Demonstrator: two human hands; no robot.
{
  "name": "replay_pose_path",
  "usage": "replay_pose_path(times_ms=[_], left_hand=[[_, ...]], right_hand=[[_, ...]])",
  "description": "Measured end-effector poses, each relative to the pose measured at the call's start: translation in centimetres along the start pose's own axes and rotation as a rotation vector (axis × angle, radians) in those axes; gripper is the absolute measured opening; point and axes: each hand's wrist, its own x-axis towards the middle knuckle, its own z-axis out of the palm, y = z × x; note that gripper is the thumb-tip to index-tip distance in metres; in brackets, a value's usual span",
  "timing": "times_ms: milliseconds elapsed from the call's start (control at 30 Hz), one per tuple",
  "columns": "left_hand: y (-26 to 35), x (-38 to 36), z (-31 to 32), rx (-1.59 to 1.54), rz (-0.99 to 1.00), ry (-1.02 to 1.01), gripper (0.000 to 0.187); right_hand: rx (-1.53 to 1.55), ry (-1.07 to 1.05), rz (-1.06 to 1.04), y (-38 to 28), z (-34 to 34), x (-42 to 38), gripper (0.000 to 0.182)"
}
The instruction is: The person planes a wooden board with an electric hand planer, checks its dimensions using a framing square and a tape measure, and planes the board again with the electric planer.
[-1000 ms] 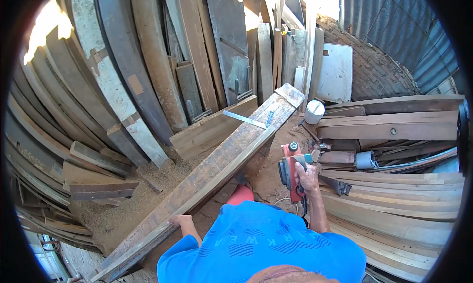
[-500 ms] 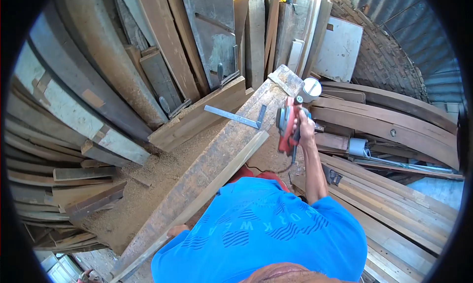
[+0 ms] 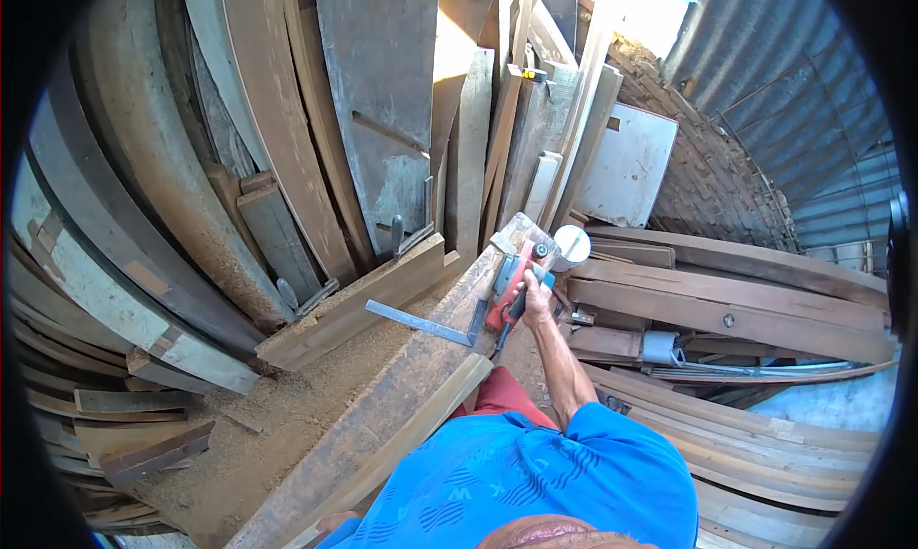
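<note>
My right hand (image 3: 536,298) is wrapped round the handle of a red electric planer (image 3: 507,286), which is at the far end of a long, worn wooden bench (image 3: 368,396). Only a small part of my left hand (image 3: 334,521) shows at the bottom, beside a long wooden beam (image 3: 421,417) along the bench's near side; its fingers are hidden. A metal try square (image 3: 421,324) lies across the bench just left of the planer, its short leg close to the tool. A small wooden strip (image 3: 501,244) crosses the bench's far end.
A round white-topped container (image 3: 572,247) stands right of the bench end. Several boards (image 3: 727,300) are stacked on the right, and many planks (image 3: 258,119) lean on the left and behind. A thick board (image 3: 359,296) stands on edge beyond the sawdust-covered ground (image 3: 316,386).
My right hand has brought the planer leftward, from beside the bench to its far end. The camera view has tilted up, so the scene sits lower in the picture.
</note>
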Motion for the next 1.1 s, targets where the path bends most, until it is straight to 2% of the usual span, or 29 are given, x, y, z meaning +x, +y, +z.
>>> replay_pose_path(times_ms=[67, 167, 200, 233, 267, 333, 400, 433, 467, 500, 567, 700, 767, 867, 1100], left_hand=[[-0.4, -0.2, -0.3, -0.004, 0.001, 0.008, 0.076], [-1.8, -1.4, -0.1, -0.007, -0.005, 0.003, 0.077], [-2.4, -1.9, -0.1, -0.024, -0.010, 0.006, 0.077], [-3.2, -2.5, -0.2, -0.035, -0.012, 0.007, 0.077], [-4.0, -3.1, -0.3, -0.052, -0.017, 0.010, 0.077], [-5.8, -5.0, -1.5, -0.069, -0.018, 0.021, 0.078], [-7.6, -7.9, 0.6, -0.081, -0.049, -0.022, 0.078], [-8.4, -9.8, 2.1, -0.091, -0.064, -0.051, 0.078], [-9.2, -11.3, 3.0, -0.093, -0.072, -0.072, 0.078], [-10.0, -12.6, 3.9, -0.099, -0.080, -0.086, 0.079], [-11.5, -14.6, 5.2, -0.109, -0.080, -0.093, 0.079], [-14.3, -16.1, 6.4, -0.120, -0.093, -0.090, 0.080], [-14.9, -16.0, 6.9, -0.122, -0.099, -0.086, 0.080], [-15.8, -14.5, 7.2, -0.124, -0.117, -0.076, 0.081], [-16.4, -14.6, 8.1, -0.054, -0.106, -0.046, 0.082]], right_hand=[[-0.064, 0.009, 0.004, 0.4, -0.2, -0.6, 0.021], [-0.477, -0.105, 0.073, -0.6, -2.3, 0.8, 0.029], [-1.060, -0.135, -0.150, -3.0, -2.3, 0.6, 0.043], [-1.373, -0.209, -0.042, -5.6, -2.6, 0.0, 0.055], [-1.476, -0.253, -0.140, -11.0, 0.2, -3.0, 0.052], [-1.511, -0.338, -0.252, -12.5, 1.2, -4.6, 0.048], [-1.361, -0.275, -0.380, -12.6, 0.8, -0.5, 0.046], [-1.555, -0.348, -0.526, -11.7, 0.7, 1.9, 0.043], [-1.597, -0.404, -0.598, -10.7, 1.0, 3.4, 0.043], [-1.660, -0.493, -0.523, -12.6, 3.0, 2.6, 0.042], [-1.515, -0.513, -0.634, -12.5, 3.9, 2.6, 0.042], [-1.572, -0.562, -0.608, -12.9, 2.7, 3.3, 0.043], [-1.624, -0.581, -0.697, -11.7, 0.5, 4.3, 0.051], [-1.645, -0.626, -0.555, -12.2, -0.9, 3.8, 0.055], [-1.507, -0.530, -0.572, -8.6, -1.9, 3.7, 0.049]])
